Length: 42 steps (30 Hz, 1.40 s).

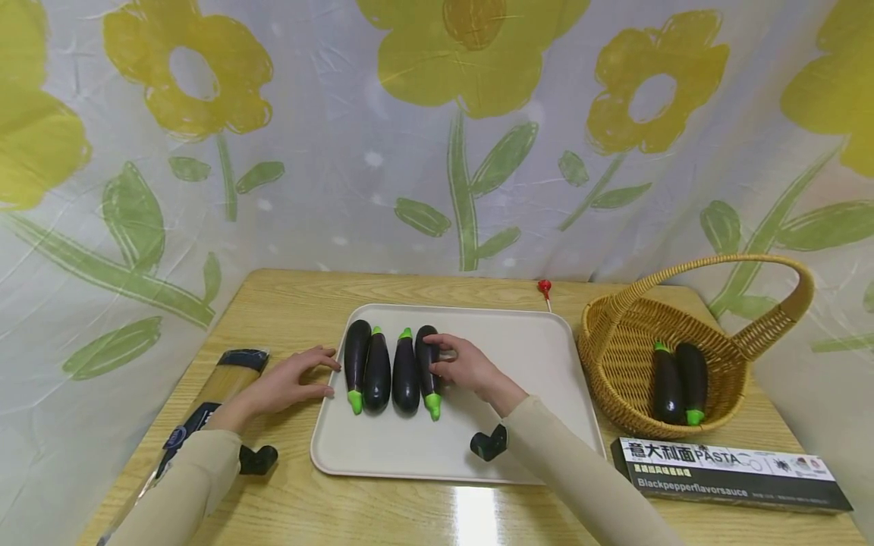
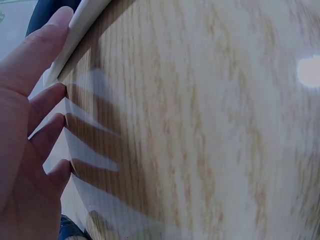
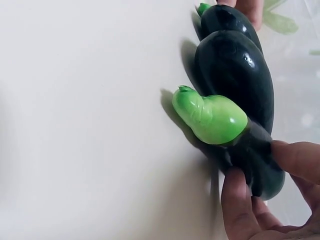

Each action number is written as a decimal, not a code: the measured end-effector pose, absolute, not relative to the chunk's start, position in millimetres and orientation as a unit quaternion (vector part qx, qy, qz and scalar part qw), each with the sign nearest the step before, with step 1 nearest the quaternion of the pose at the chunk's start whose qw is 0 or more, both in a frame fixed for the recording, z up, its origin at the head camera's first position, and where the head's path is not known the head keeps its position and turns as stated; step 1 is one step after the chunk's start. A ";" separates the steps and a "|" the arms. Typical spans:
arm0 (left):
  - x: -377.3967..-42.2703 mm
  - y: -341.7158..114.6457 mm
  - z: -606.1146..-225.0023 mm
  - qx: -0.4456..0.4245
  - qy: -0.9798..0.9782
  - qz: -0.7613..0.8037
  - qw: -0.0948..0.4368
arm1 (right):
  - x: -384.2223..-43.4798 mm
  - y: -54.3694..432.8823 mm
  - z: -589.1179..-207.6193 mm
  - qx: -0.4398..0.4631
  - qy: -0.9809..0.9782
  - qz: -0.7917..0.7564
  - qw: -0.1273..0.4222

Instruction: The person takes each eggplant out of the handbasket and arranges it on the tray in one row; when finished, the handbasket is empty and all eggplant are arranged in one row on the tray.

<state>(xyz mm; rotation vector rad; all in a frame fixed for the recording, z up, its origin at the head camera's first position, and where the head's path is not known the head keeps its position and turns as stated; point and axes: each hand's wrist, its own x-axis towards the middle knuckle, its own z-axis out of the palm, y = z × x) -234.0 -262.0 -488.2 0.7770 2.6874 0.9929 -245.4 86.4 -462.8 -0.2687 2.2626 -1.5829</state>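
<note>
Grip: right hand [image 1: 471, 369] pinches eggplant [image 1: 425, 362] on tray [image 1: 529, 356] | left hand [image 1: 290, 381] relaxed, spread at tray's left edge

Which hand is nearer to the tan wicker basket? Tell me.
Right. The right hand, left of the basket, grips a glossy black, green-stemmed eggplant; the left hand is farther left, at the left rim of the white rectangular tray.

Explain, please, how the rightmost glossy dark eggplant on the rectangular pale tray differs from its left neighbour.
The rightmost eggplant has its green cap at the near end; its left neighbour, the far. The right hand pinches the rightmost eggplant, not its left neighbour. Both lie on the tray.
</note>
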 end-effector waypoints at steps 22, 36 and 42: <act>-235.4 -260.8 -488.7 0.259 0.907 0.322 0.082 | -178.0 147.5 -430.7 -0.150 0.764 -0.592 0.207; -234.1 -261.7 -487.2 0.260 0.907 0.322 0.079 | -127.6 252.1 -392.2 -0.098 0.809 -0.562 0.146; -233.6 -261.8 -487.5 0.260 0.907 0.321 0.081 | -122.3 297.8 -378.8 -0.079 0.841 -0.525 0.102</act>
